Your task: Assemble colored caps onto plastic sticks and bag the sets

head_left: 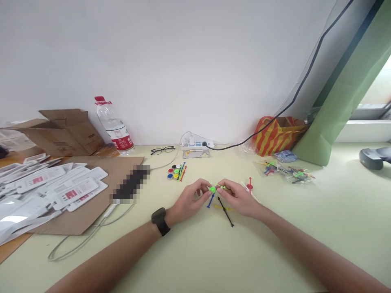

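Note:
My left hand (192, 199) pinches a small green round piece (211, 189) just above the pale green table (195, 252). My right hand (237, 197) pinches a thin green stick (222, 187) whose tip meets that piece. Below the hands lie a blue stick (210, 201), a black stick (226, 212) and a yellow stick (220, 207) on the table. A red stick with a disc (250, 186) and a white stick (248, 190) lie just right of my right hand. A black watch sits on my left wrist.
Coloured discs and sticks (176, 171) lie behind the hands. A bag of more pieces (287, 171), a striped bag (276, 135), a power strip (197, 144), glasses (162, 150), a water bottle (113, 127), cardboard (65, 130) and white packets (45, 187) surround them.

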`<state>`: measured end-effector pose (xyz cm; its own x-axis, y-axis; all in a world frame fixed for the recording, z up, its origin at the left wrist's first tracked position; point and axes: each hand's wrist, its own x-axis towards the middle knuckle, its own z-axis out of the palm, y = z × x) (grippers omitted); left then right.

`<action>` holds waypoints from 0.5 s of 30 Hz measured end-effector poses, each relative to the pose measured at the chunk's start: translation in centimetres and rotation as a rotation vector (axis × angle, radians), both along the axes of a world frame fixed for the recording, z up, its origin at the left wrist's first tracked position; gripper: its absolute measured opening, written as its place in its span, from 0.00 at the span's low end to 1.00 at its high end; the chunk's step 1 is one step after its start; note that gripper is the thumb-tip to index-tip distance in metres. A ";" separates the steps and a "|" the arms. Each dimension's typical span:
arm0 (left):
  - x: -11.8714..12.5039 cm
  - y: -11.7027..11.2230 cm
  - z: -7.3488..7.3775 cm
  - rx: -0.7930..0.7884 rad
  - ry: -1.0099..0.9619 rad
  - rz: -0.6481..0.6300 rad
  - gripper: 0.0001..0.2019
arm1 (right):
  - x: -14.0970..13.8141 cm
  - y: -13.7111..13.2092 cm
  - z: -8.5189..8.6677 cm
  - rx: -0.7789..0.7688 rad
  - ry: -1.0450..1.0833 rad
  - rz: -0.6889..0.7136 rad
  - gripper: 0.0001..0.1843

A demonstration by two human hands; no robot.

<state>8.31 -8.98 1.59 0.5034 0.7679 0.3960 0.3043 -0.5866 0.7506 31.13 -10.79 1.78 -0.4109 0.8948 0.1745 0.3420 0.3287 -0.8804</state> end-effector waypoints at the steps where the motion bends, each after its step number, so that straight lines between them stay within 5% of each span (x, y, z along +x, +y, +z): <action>1: 0.1 -0.2 0.1 -0.007 -0.004 -0.019 0.08 | -0.2 -0.1 0.1 -0.022 0.028 0.020 0.18; 9: 0.4 -0.5 0.0 0.004 0.062 -0.055 0.13 | -0.3 0.0 0.5 -0.144 0.129 0.040 0.22; 15: 0.0 0.3 -0.3 0.207 -0.068 0.026 0.09 | 0.0 0.0 0.8 -0.215 0.187 -0.010 0.21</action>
